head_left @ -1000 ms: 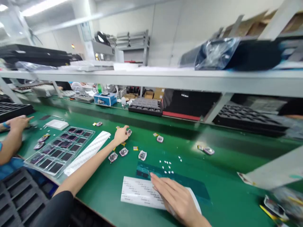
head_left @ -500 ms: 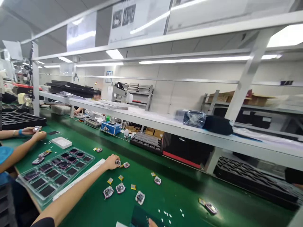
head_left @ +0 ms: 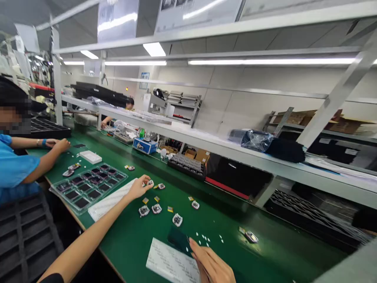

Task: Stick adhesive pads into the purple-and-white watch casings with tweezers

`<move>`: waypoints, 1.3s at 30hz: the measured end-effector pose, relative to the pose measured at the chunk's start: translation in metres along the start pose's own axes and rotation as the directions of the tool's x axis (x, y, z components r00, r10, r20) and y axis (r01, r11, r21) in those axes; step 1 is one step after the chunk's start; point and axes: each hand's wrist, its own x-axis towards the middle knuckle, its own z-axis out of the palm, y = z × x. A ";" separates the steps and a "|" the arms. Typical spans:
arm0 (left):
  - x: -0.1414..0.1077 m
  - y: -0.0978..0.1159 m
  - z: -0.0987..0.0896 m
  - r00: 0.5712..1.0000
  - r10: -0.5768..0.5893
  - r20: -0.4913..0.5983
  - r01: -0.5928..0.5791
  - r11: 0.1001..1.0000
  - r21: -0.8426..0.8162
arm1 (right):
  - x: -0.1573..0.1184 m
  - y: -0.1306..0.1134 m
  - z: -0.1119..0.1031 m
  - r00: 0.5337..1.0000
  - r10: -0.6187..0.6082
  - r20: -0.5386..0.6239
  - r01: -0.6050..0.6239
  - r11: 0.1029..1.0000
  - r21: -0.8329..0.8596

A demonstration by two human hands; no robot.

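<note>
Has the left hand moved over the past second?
Yes: leftward, judged against the clear tray. The left hand is now nearer the clear tray.

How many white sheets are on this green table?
2 in view: one white sheet partly behind your left forearm, another partly behind your right hand. More may lie hidden underneath.

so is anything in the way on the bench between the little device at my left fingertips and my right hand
Yes. A yellow piece and another device lie roughly on the straight line from the little device to your right hand. Nothing visible stands between your left hand and the little device.
</note>
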 end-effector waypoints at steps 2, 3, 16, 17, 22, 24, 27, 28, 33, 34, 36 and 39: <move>-0.008 -0.004 -0.009 1.000 0.012 0.020 -0.012 1.000 0.004 | 0.010 -0.005 -0.009 1.000 -0.013 -0.011 0.012 0.999 -0.038; -0.010 -0.007 -0.013 1.000 0.010 0.028 -0.010 1.000 0.007 | 0.013 -0.006 -0.011 1.000 -0.007 -0.009 0.006 0.998 -0.064; -0.012 -0.014 -0.020 0.993 0.039 0.110 -0.064 0.971 0.230 | 0.000 -0.003 -0.011 0.999 0.044 0.026 -0.040 0.990 -0.138; -0.014 -0.007 -0.019 0.994 0.054 0.096 -0.077 0.964 0.254 | 0.000 -0.003 -0.010 0.999 0.041 0.028 -0.037 0.989 -0.143; -0.007 0.049 0.029 0.953 0.248 0.177 -0.290 0.915 0.279 | 0.000 0.000 -0.008 0.999 -0.016 0.052 0.025 0.984 -0.174; 0.011 0.074 0.069 0.895 0.333 0.298 -0.403 0.888 0.220 | -0.001 0.001 -0.007 0.997 -0.019 0.079 0.034 0.981 -0.190; 0.048 0.103 0.128 0.812 0.399 0.426 -0.484 0.868 0.109 | -0.007 0.002 -0.006 0.991 0.002 0.131 0.024 0.979 -0.201; 0.060 0.109 0.143 0.789 0.406 0.461 -0.490 0.868 0.074 | -0.008 0.002 -0.006 0.989 0.014 0.144 0.016 0.979 -0.203; 0.085 0.105 0.173 0.716 0.381 0.585 -0.459 0.888 -0.018 | -0.011 0.003 -0.008 0.989 0.072 0.131 -0.043 0.975 -0.217; 0.082 0.100 0.171 0.712 0.368 0.598 -0.450 0.893 -0.014 | -0.010 0.003 -0.008 0.990 0.087 0.112 -0.061 0.974 -0.217; 0.073 0.089 0.162 0.720 0.335 0.608 -0.434 0.901 0.017 | -0.008 0.002 -0.009 0.990 0.118 0.074 -0.100 0.971 -0.215; 0.056 0.076 0.147 0.746 0.297 0.597 -0.423 0.903 0.079 | -0.005 0.001 -0.010 0.988 0.145 0.042 -0.133 0.967 -0.219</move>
